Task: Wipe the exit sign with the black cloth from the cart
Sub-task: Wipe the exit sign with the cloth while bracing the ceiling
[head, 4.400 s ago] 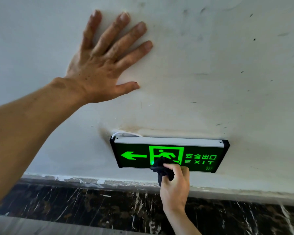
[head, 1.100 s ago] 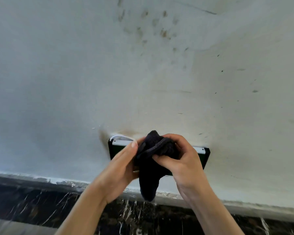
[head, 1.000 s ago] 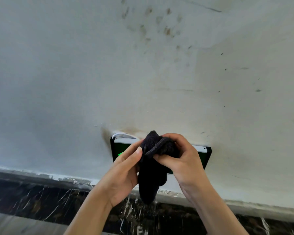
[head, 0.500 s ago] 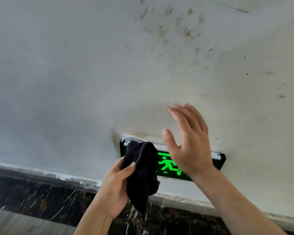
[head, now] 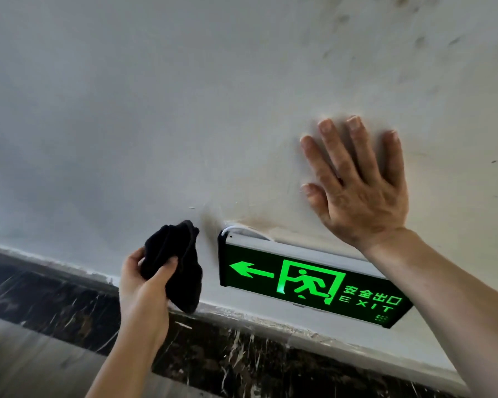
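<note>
Black cloth (head: 175, 265) was bunched in left hand (head: 144, 291), just left of lit exit sign (head: 305, 280) w/o touching; right hand (head: 357, 185) flat on wall (head: 127, 110), holding nothing; wiping prob. unfinished.

- White plastered wall (head: 156, 116), scuffed and stained; brownish smudges toward 1 o'clock; dark marbled skirting band (head: 242, 360) along the base from 9 to 5 o'clock
- Mounted on it toward 4 o'clock: lit green exit sign (head: 305, 278), arrow pointing to 9 o'clock, running figure, "EXIT" lettering; white cable (head: 242, 228) looping out at the top left corner
- Pressed flat against the plaster at 2 o'clock, just above the sign: right hand (head: 360, 191), fingers spread
- Dark smear on the plaster beside the sign's upper left corner
</note>
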